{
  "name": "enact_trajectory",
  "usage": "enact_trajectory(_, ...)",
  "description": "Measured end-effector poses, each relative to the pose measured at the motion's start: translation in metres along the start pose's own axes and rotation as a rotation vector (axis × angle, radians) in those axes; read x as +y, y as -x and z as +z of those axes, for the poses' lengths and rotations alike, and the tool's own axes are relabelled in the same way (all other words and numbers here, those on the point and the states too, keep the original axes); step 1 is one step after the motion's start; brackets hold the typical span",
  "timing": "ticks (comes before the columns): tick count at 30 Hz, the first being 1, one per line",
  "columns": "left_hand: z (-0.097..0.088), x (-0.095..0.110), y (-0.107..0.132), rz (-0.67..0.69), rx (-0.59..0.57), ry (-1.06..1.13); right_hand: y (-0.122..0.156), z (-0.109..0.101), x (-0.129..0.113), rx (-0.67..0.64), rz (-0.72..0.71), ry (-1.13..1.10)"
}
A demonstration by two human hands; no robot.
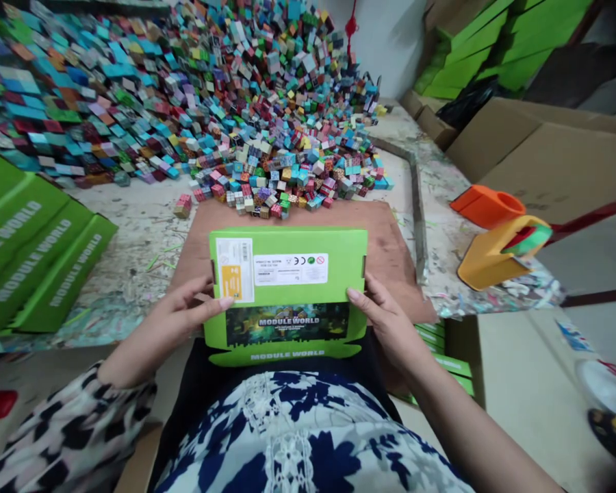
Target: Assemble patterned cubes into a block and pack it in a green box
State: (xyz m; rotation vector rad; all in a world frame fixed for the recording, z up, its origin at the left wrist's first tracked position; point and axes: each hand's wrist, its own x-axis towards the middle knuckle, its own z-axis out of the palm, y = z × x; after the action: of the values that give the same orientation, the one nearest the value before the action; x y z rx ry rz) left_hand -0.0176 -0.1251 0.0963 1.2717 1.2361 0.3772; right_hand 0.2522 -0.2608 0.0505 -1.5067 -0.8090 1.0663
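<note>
A green cardboard box (287, 239) printed MODULE WORLD is held between my two hands at the table's front edge, above my lap. Its lid flap hangs open toward me, and a dark printed panel (287, 323) shows there. My left hand (198, 301) grips the left side, thumb on top beside the white and yellow label (235, 270). On the right edge, my right hand (382, 311) has its thumb on the green face and its fingers behind the side. Under the box's far part lies a brown board (185, 236). The inside of the box is hidden.
A large heap of small coloured cubes (267, 137) covers the back of the table. Several green boxes (46, 260) stand at left. Orange (485, 205) and yellow (480, 260) tape dispensers sit at right, near a large brown carton (549, 157). More green boxes (449, 366) are below.
</note>
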Motion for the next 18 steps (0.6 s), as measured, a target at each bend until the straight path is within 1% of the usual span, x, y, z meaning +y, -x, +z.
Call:
enact_trajectory(4,0.005,0.011,-0.001,-0.042,-0.018,0.022,-0.005,0.003,-0.009,-0.019,0.035,-0.078)
enact_trajectory(8,0.005,0.02,-0.004,-0.068,-0.024,-0.019,-0.011,0.003,-0.018,-0.035,0.063,-0.019)
enact_trajectory(11,0.003,0.02,-0.007,-0.089,-0.026,-0.079,-0.013,0.001,-0.02,-0.032,0.077,0.025)
enact_trajectory(14,0.002,0.018,-0.009,-0.085,-0.034,-0.066,-0.013,0.0,-0.022,-0.022,0.125,0.02)
enact_trajectory(16,0.002,0.016,-0.01,-0.095,-0.043,-0.053,-0.011,0.0,-0.025,-0.035,0.165,-0.008)
enact_trajectory(18,0.002,0.016,-0.01,-0.116,-0.055,-0.041,-0.011,0.001,-0.027,-0.052,0.174,-0.021)
